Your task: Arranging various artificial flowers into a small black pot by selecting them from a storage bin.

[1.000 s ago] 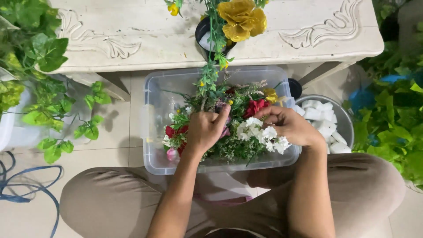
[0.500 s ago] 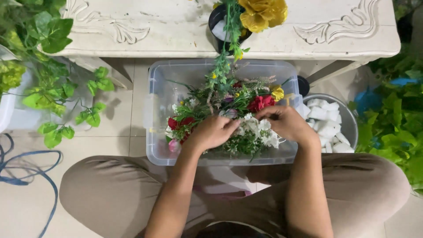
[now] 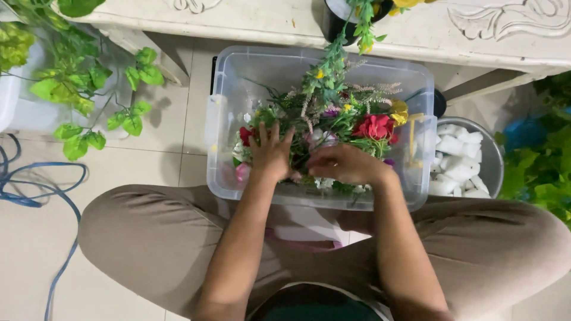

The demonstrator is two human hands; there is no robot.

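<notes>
A clear plastic bin (image 3: 217, 128) stands on the tiled floor before my knees, filled with artificial flowers (image 3: 333, 119): red, yellow, pink and white blooms among green stems. My left hand (image 3: 270, 153) lies flat on the left side of the pile, fingers spread, beside a red bloom. My right hand (image 3: 344, 163) reaches in from the right, fingers curled into the stems near the middle; what it grips is hidden by the hand and foliage. A large red flower (image 3: 375, 126) sits just behind my right hand.
A carved cream table (image 3: 250, 21) spans the top, with a dark vase (image 3: 333, 18) of stems on it. A metal bowl of white foam pieces (image 3: 461, 160) stands right of the bin. Leafy vines (image 3: 77, 89) hang left, a blue cable (image 3: 35, 184) lies on the floor, green plants (image 3: 544, 160) right.
Both hands have pushed lower and deeper into the flowers. My left hand has spread flat, and my right hand has shifted leftward toward the middle of the bin.
</notes>
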